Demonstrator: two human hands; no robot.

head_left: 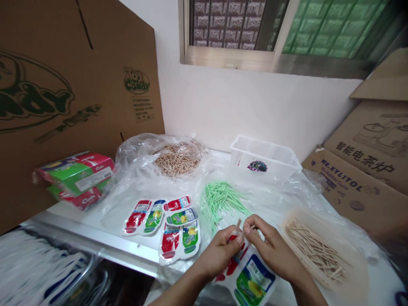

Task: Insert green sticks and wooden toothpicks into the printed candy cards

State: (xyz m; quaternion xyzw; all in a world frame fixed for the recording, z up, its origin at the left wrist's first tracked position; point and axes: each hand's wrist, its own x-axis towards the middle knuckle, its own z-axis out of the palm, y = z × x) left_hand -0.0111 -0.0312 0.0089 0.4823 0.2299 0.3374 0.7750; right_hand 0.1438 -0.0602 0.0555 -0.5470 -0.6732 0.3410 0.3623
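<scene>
Near the bottom centre, my left hand (224, 248) is closed on the top edge of a red, blue and green printed packet (253, 282). A short brown stick (238, 224) stands up at its fingertips. My right hand (266, 240) is pinched together beside it, holding a thin brown stick at the packet's top. Just behind my hands lies a pile of light green sticks (223, 197). More printed packets (180, 243) lie flat on the table to the left of my hands. A shallow container of pale brown sticks (314, 248) is right of my right hand.
A clear bag of brown sticks (175, 161) and a white plastic bin (267, 159) stand at the back. Wrapped cartons (84, 174) lie at the left, before a large cardboard box (79, 85). Cardboard boxes (353, 187) line the right. White packets (35, 272) fill the lower left.
</scene>
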